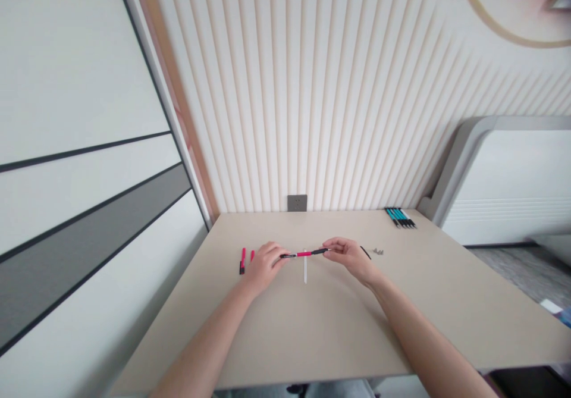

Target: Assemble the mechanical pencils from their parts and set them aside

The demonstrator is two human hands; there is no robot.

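Note:
Above the tabletop, a pink and black pen (304, 254) lies almost level between my two hands. My left hand (264, 265) is closed on its black left end, and my right hand (348, 256) pinches the tip of its dark right end. Whether the pen's sections are fully joined, I cannot tell. Just below it on the table is a thin white stick (305, 272). Left of my left hand lies a pink tube (243, 255) with a black piece (241, 268) at its near end. A second pink piece (252, 256) is partly hidden by that hand.
Several small grey pieces (379, 252) and a thin black piece (366, 253) lie right of my right hand. A row of teal and black pens (400, 218) sits at the table's (330, 332) back right. Behind are a ribbed wall (294, 100) and a socket (297, 203).

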